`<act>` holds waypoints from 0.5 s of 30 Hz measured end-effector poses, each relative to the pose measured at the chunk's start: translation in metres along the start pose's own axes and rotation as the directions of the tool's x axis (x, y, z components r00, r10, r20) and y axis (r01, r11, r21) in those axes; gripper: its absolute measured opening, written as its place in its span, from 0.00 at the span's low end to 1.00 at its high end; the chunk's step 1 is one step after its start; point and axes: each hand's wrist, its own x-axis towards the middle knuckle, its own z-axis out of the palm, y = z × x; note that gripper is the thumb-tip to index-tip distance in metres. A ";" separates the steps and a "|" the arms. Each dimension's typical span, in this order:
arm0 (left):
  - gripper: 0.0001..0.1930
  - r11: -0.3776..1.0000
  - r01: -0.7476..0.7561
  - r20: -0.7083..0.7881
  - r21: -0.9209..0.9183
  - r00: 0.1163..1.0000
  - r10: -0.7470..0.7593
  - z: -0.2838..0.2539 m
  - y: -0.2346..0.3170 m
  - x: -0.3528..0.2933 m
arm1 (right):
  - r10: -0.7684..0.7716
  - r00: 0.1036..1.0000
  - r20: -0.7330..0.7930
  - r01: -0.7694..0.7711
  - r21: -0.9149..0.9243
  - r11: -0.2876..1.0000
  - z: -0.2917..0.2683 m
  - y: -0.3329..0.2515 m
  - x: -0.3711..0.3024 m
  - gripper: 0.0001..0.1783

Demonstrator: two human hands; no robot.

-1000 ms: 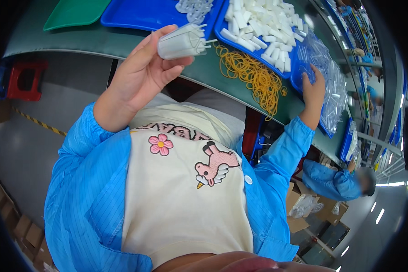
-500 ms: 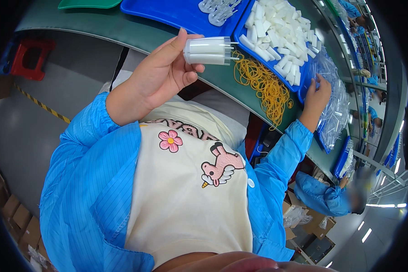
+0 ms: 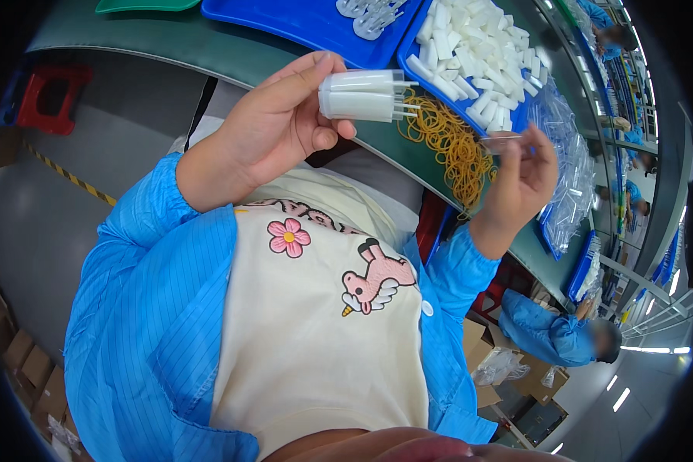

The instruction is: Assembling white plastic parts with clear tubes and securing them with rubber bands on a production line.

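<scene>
My left hand (image 3: 273,127) grips a small bundle of white plastic tubes (image 3: 362,95), held sideways above the table's near edge with thin tips pointing right. To the right, my right hand (image 3: 520,181) pinches a small clear plastic piece (image 3: 502,139) between thumb and fingertips, just beside a heap of yellow rubber bands (image 3: 446,142). Both arms wear blue sleeves. The two hands are apart, with the rubber bands between them.
A blue tray (image 3: 427,73) piled with loose white tubes and another blue tray (image 3: 300,23) sit on the green table (image 3: 177,42). Clear plastic bags (image 3: 566,165) lie at right. A red stool (image 3: 46,96) stands at left. Another person in blue (image 3: 554,331) sits lower right.
My right hand has come off the clear bags and risen toward the middle with a small clear piece. My left hand has swung the tube bundle rightward and level.
</scene>
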 end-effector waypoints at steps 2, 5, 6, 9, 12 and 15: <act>0.13 1.000 -0.010 -0.024 0.003 1.000 0.010 0.006 0.000 -0.002 | -0.090 0.994 0.065 0.089 0.015 0.996 0.019 -0.007 -0.014 0.15; 0.13 1.000 -0.005 0.003 0.013 1.000 0.005 0.006 0.001 -0.004 | -0.152 0.974 0.169 0.151 0.018 0.988 0.025 -0.011 -0.020 0.16; 0.13 1.000 0.011 0.050 0.025 0.999 -0.012 0.005 0.002 -0.004 | -0.089 0.981 0.170 0.074 0.095 0.993 0.025 -0.008 -0.020 0.16; 0.14 0.994 -0.009 -0.029 0.112 1.000 0.012 0.015 -0.001 -0.007 | 0.058 0.988 0.145 -0.095 0.262 0.960 0.029 -0.010 -0.025 0.16; 0.16 0.987 0.000 -0.033 0.164 0.999 0.006 0.018 -0.003 -0.008 | 0.045 0.966 0.254 -0.143 0.384 0.912 0.030 -0.009 -0.030 0.16; 0.18 0.974 -0.027 0.019 0.227 1.000 0.023 0.013 -0.008 -0.006 | 0.097 0.935 0.342 -0.200 0.282 0.938 0.037 -0.012 -0.037 0.18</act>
